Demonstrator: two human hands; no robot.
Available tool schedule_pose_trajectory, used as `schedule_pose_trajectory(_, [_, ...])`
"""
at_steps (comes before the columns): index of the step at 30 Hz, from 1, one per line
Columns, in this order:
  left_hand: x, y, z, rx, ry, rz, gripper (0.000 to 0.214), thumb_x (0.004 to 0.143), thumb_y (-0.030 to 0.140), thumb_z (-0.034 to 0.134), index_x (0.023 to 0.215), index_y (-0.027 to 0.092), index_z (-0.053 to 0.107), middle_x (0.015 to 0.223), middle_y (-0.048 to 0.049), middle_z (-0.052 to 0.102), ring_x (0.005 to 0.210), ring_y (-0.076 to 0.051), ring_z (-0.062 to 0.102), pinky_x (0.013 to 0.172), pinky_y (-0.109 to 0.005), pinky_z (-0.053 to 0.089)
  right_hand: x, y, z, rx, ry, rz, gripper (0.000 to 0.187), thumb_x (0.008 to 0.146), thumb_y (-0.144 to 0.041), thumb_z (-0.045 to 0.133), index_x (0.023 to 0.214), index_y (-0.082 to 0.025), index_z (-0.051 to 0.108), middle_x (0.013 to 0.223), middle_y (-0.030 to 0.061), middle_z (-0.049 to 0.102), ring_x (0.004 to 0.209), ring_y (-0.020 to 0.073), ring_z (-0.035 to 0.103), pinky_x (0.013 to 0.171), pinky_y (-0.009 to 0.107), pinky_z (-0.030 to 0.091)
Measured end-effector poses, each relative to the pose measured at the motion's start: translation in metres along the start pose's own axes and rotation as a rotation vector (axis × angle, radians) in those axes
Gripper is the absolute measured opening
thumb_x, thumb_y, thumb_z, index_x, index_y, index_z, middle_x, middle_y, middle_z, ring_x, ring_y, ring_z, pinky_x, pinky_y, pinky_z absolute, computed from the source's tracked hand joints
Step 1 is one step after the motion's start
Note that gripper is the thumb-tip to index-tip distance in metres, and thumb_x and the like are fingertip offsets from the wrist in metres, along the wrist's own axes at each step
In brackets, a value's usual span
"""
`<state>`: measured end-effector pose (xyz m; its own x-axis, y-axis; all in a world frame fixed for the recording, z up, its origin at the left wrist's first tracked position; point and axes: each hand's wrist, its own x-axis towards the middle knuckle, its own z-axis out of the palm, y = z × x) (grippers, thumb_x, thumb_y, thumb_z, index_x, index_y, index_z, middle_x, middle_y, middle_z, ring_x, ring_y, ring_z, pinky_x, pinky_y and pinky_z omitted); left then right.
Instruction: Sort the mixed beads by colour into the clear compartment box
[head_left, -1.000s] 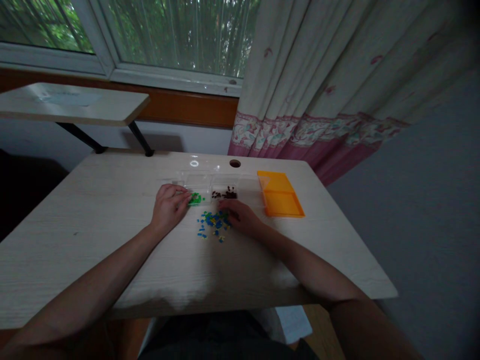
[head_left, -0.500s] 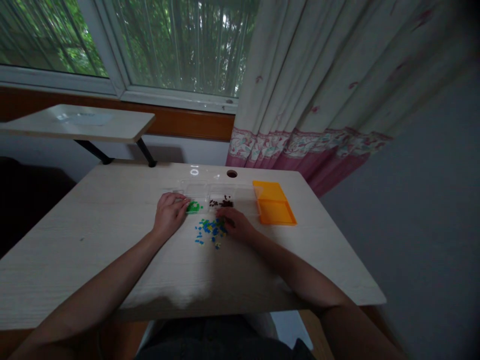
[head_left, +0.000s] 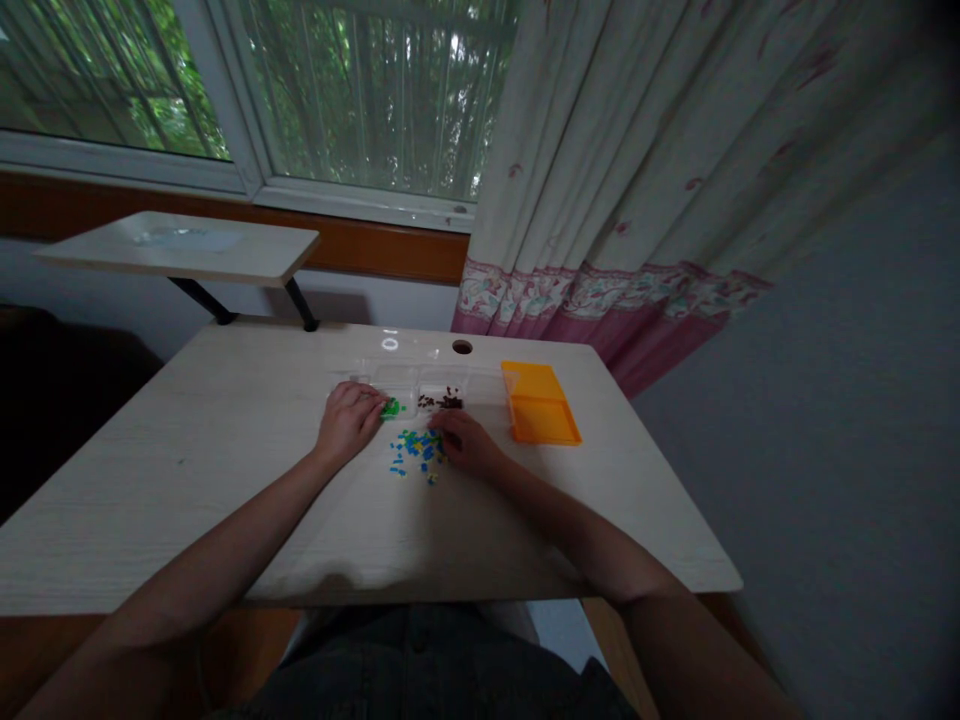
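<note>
A clear plastic tray (head_left: 484, 390) with compartments lies across the desk. Small green pieces (head_left: 393, 407) are in one compartment and dark brown pieces (head_left: 450, 400) in the one to its right. My left hand (head_left: 349, 420) rests over the tray's left part, bent fingers closed on it beside the green pieces. In front of the tray is a loose pile of small blue, yellow and green pieces (head_left: 412, 450). My right hand (head_left: 469, 443) is at the pile's right edge, its fingers curled together. Whatever lies between those fingertips is too small to make out.
An orange open box (head_left: 546, 420) lies right of the tray. Behind are a round hole (head_left: 462, 347) in the desk (head_left: 225, 460) and a raised shelf (head_left: 262, 250) at left. A curtain (head_left: 555, 240) hangs by the window at the back.
The camera view has shifted slightly. My right hand's fingers have drawn in a little at the pile's edge. My left hand stays at the tray, fingertips slightly nearer the green pieces.
</note>
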<state>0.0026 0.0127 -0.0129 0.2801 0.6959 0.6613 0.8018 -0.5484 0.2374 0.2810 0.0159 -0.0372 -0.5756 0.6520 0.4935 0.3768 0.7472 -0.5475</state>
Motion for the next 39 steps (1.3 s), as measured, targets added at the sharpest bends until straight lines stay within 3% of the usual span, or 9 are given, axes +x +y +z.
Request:
schedule_pose_trajectory(7, [-0.003,0.005,0.000,0.016,-0.102,0.091,0.023,0.095,0.030,0.055,0.106,0.023,0.073,0.104,-0.0086,0.068,0.103,-0.026,0.055,0.096,-0.043,0.043,0.000,0.000,0.000,-0.002,-0.003,-0.047,0.033,0.084,-0.012,0.056,0.115,-0.020,0.067,0.116,0.0118,0.065,0.115,0.0220,0.059,0.101,0.040,0.049])
schedule_pose_trajectory(12, [0.003,0.020,0.003,0.007,-0.153,0.139,0.022,0.094,0.029,0.055,0.105,0.025,0.073,0.107,-0.0083,0.068,0.106,-0.026,0.055,0.097,-0.045,0.042,0.010,-0.005,0.002,-0.076,-0.078,-0.035,0.025,0.085,-0.015,0.063,0.108,-0.019,0.071,0.113,0.0119,0.067,0.109,0.0216,0.061,0.100,0.038,0.049])
schedule_pose_trajectory(20, [0.016,0.045,0.011,-0.079,0.085,-0.118,0.022,0.096,0.029,0.053,0.099,0.021,0.073,0.102,-0.0075,0.067,0.102,-0.024,0.055,0.095,-0.043,0.043,0.033,-0.021,0.001,-0.235,-0.328,-0.019,0.026,0.083,-0.009,0.065,0.107,-0.015,0.074,0.102,0.0111,0.071,0.099,0.0207,0.063,0.095,0.035,0.048])
schedule_pose_trajectory(31, [0.008,0.027,0.003,-0.141,0.145,-0.206,0.022,0.096,0.032,0.054,0.097,0.022,0.074,0.093,-0.0062,0.067,0.095,-0.023,0.057,0.090,-0.041,0.046,0.022,-0.022,0.009,-0.190,-0.183,-0.008,0.015,0.087,-0.017,0.067,0.099,-0.020,0.077,0.098,0.0092,0.070,0.095,0.0199,0.063,0.090,0.033,0.049])
schedule_pose_trajectory(39, [0.007,0.025,0.005,-0.143,0.127,-0.203,0.022,0.096,0.031,0.055,0.096,0.021,0.074,0.093,-0.0060,0.068,0.095,-0.022,0.057,0.090,-0.040,0.046,0.018,-0.028,0.012,-0.248,-0.175,-0.022,0.016,0.088,-0.017,0.066,0.099,-0.021,0.076,0.098,0.0082,0.070,0.096,0.0202,0.060,0.090,0.033,0.049])
